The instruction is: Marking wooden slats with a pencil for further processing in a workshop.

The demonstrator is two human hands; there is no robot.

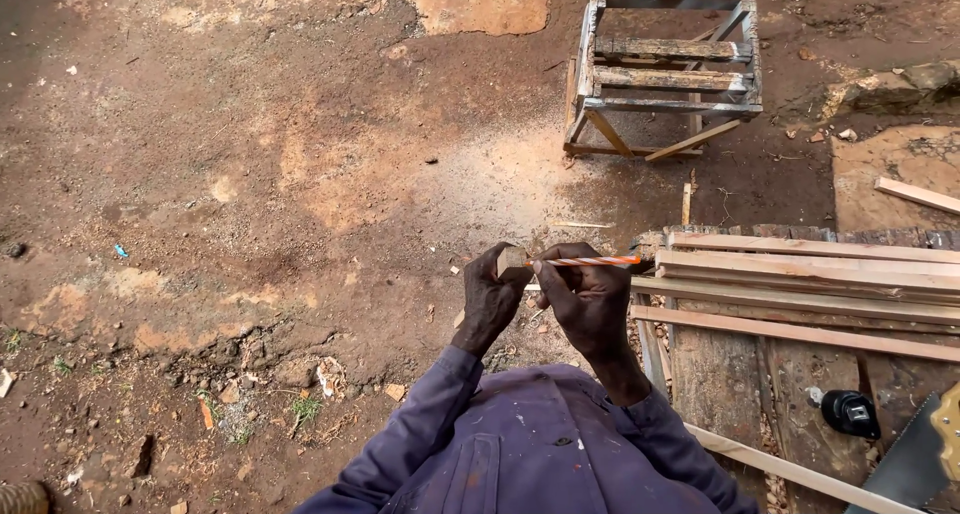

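Head view: the left hand [489, 299] is closing its fingers around a small wooden block [512, 262], gripping it from below so that its top corner is standing clear of the fist; the right hand [590, 299] is pinching an orange-and-white striped pencil [585, 262] between thumb and forefinger, the remaining fingers curling shut under it; the pencil is lying nearly level, its tip meeting the block, a hold that appears to be steadying the point against the wood; both hands are working just left of the workbench [800, 414], the block touching the pencil tip and well off the bench surface; long timber strips [810, 274] are lying lengthwise on the bench, seemingly parked within reach; a handsaw [915, 459] and a black tape measure [850, 412] are resting at the bench's near right end; a wooden frame stool [665, 74] is standing on bare earth, well beyond the bench.
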